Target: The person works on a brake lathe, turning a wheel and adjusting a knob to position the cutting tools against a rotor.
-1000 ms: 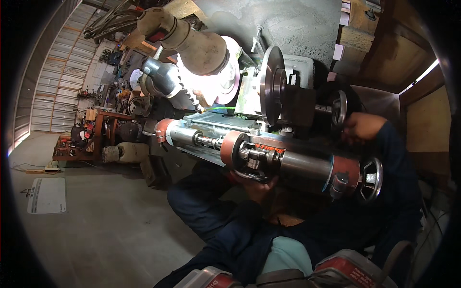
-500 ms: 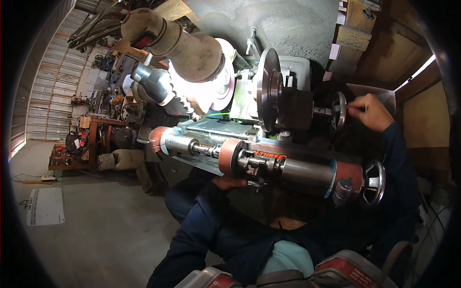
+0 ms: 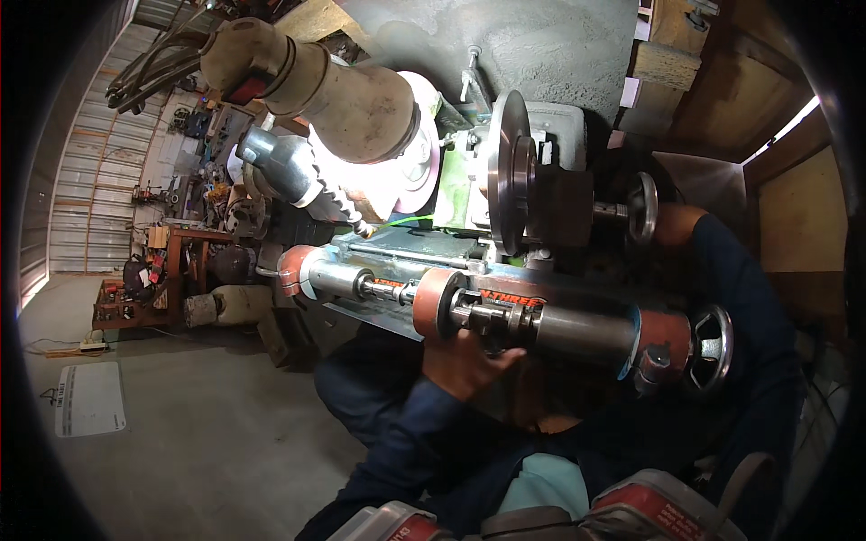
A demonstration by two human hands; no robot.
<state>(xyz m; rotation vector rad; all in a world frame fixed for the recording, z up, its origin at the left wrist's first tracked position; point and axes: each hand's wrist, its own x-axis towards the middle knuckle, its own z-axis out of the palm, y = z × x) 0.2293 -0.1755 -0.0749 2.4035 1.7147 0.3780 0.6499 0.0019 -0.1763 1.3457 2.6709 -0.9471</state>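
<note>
My left hand [image 3: 465, 365] is just below a small crankshaft [image 3: 496, 317], at the red round collar [image 3: 437, 305]. Its thumb sticks out to the right, apart from the fingers, whose tips are partly hidden at the shaft. The crankshaft is held level between two steel cylinders, the right one [image 3: 585, 340] larger. On the far right my right hand [image 3: 678, 224] is closed at the rim of a metal handwheel [image 3: 643, 209]; shadow hides most of its fingers. Left of that wheel stands a large steel disc [image 3: 510, 171]. A lit grinding wheel [image 3: 419, 149] is behind the crankshaft.
A second spoked handwheel [image 3: 711, 350] sits at the fixture's right end. A dusty motor housing [image 3: 356, 113] and a lamp [image 3: 280, 162] hang over the machine's left. A brown shelf [image 3: 171, 270] and gas cylinder [image 3: 225, 303] stand left. A white sign [image 3: 90, 399] lies on the floor.
My left hand has come up from under the fixture to the crankshaft, thumb out. My right hand has moved slightly down and left, closer to the handwheel.
</note>
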